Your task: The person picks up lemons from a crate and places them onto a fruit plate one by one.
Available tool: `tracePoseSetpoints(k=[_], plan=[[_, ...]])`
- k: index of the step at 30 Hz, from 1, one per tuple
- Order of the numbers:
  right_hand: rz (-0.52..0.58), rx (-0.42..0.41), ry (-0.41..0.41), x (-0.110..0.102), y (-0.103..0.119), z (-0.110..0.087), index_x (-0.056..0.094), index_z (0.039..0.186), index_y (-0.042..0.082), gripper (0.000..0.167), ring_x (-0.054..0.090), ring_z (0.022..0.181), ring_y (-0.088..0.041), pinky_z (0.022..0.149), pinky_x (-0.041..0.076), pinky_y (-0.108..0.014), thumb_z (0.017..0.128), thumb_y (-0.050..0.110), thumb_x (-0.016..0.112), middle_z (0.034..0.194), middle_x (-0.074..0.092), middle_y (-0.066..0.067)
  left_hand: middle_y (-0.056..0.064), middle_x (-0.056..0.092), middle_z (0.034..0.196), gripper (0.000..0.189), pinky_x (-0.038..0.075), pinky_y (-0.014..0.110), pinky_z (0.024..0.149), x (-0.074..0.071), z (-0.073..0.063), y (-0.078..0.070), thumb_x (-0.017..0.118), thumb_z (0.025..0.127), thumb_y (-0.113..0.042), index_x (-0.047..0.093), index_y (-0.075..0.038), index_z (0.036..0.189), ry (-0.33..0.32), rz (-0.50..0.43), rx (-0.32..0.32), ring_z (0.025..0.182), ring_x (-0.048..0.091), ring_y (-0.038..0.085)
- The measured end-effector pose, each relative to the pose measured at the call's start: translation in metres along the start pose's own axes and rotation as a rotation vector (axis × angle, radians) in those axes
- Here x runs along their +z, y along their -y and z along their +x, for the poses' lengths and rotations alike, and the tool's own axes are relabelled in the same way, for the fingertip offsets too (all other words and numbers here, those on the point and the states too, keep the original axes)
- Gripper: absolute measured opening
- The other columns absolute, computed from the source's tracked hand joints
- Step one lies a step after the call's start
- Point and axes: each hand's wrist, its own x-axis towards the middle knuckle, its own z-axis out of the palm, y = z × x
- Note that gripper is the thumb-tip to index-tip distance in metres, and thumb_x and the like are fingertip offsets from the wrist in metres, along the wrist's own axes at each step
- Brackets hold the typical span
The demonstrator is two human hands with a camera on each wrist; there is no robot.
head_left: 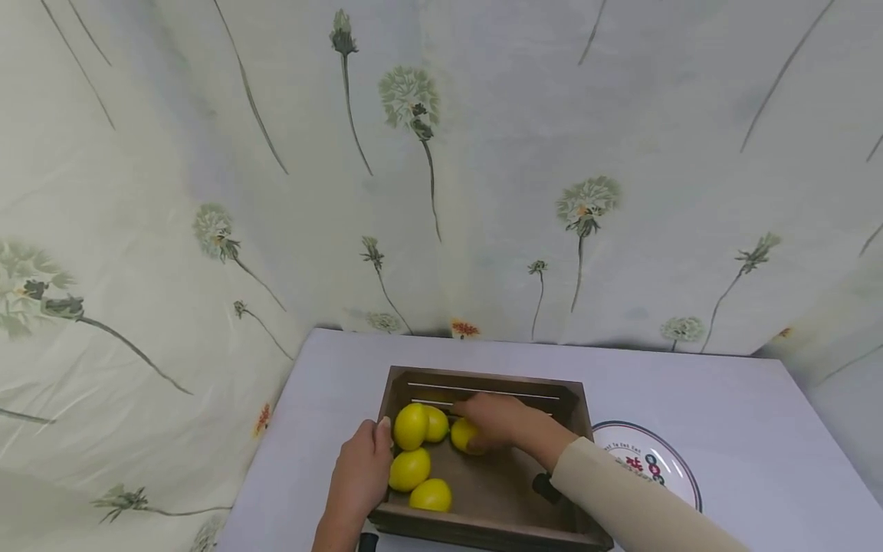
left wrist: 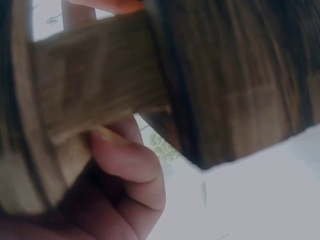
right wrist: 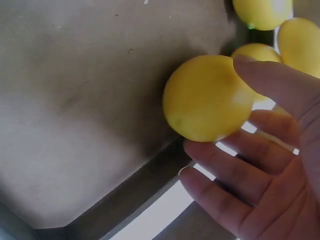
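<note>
The left grip [head_left: 362, 466] is curled, the right grip [head_left: 502, 420] cupped, thumb [right wrist: 275, 84] opposing fingers [right wrist: 230, 167].

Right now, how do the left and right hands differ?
The left hand grips the left side of the wooden crate; the right hand reaches inside and holds a lemon. A beige sleeve shows on the right arm; none shows by the left hand. Both are bare and occupied.

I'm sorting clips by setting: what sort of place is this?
Probably a staged indoor corner: a flower-print backdrop surrounds a pale table holding a wooden crate of lemons.
</note>
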Motion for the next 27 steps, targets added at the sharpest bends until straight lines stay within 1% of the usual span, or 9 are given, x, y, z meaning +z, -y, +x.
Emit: tracePoseSetpoints(k=[4, 8, 11, 15, 18, 21, 27], plan=[[0.002, 0.018, 0.014, 0.005, -0.001, 0.004, 0.069, 0.133, 0.013, 0.051, 0.053, 0.079, -0.014, 0.073, 0.05, -0.035, 0.086, 0.023, 0.085, 0.104, 0.069, 0.003, 0.004, 0.055, 0.071, 0.043, 0.043, 0.035, 0.052, -0.001, 0.0, 0.0, 0.04, 0.114, -0.039, 0.058, -0.006, 0.094, 0.008, -0.006, 0.009, 0.058, 0.049, 0.02], [0.021, 0.08, 0.056, 0.01, 0.0, 0.007, 0.069, 0.132, 0.016, 0.051, 0.054, 0.08, -0.015, 0.077, 0.051, -0.039, 0.084, 0.022, 0.087, 0.098, 0.066, 0.005, 0.003, 0.055, 0.071, 0.046, 0.042, 0.035, 0.051, -0.001, -0.001, 0.0, 0.038, 0.115, -0.04, 0.059, -0.004, 0.096, 0.019, 0.008, 0.013, 0.058, 0.049, 0.019], [0.027, 0.102, 0.068, 0.013, 0.001, 0.007, 0.071, 0.128, 0.018, 0.049, 0.054, 0.08, -0.015, 0.077, 0.052, -0.04, 0.082, 0.02, 0.089, 0.094, 0.064, 0.006, 0.003, 0.055, 0.071, 0.045, 0.042, 0.035, 0.051, -0.001, -0.001, -0.001, 0.038, 0.115, -0.04, 0.059, -0.004, 0.096, 0.021, 0.014, 0.011, 0.058, 0.049, 0.019], [0.001, 0.089, 0.064, 0.013, 0.002, 0.008, 0.072, 0.124, 0.017, 0.046, 0.054, 0.079, -0.015, 0.076, 0.051, -0.038, 0.081, 0.018, 0.09, 0.091, 0.063, 0.006, 0.004, 0.054, 0.071, 0.043, 0.042, 0.035, 0.052, -0.002, -0.002, -0.001, 0.039, 0.115, -0.038, 0.058, -0.005, 0.095, 0.01, 0.01, 0.007, 0.058, 0.049, 0.02], [-0.013, 0.08, 0.071, 0.012, 0.003, 0.009, 0.072, 0.124, 0.016, 0.047, 0.054, 0.079, -0.015, 0.076, 0.051, -0.038, 0.081, 0.017, 0.09, 0.092, 0.063, 0.006, 0.004, 0.054, 0.071, 0.043, 0.043, 0.035, 0.052, -0.002, -0.003, -0.002, 0.04, 0.114, -0.038, 0.059, -0.004, 0.095, 0.004, 0.007, 0.013, 0.058, 0.05, 0.02], [-0.012, 0.078, 0.076, 0.011, 0.004, 0.007, 0.071, 0.125, 0.016, 0.049, 0.054, 0.08, -0.015, 0.076, 0.051, -0.038, 0.08, 0.016, 0.091, 0.092, 0.063, 0.005, 0.004, 0.054, 0.071, 0.043, 0.043, 0.034, 0.051, -0.001, -0.003, -0.002, 0.04, 0.114, -0.037, 0.059, -0.004, 0.095, 0.0, 0.007, 0.017, 0.058, 0.05, 0.019], [-0.005, 0.074, 0.081, 0.009, 0.006, 0.006, 0.072, 0.119, 0.017, 0.045, 0.053, 0.077, -0.016, 0.072, 0.05, -0.036, 0.079, 0.019, 0.09, 0.087, 0.06, 0.006, 0.003, 0.054, 0.069, 0.044, 0.042, 0.034, 0.049, 0.0, -0.003, -0.001, 0.04, 0.114, -0.038, 0.059, -0.003, 0.094, -0.006, -0.006, 0.015, 0.056, 0.049, 0.019]])
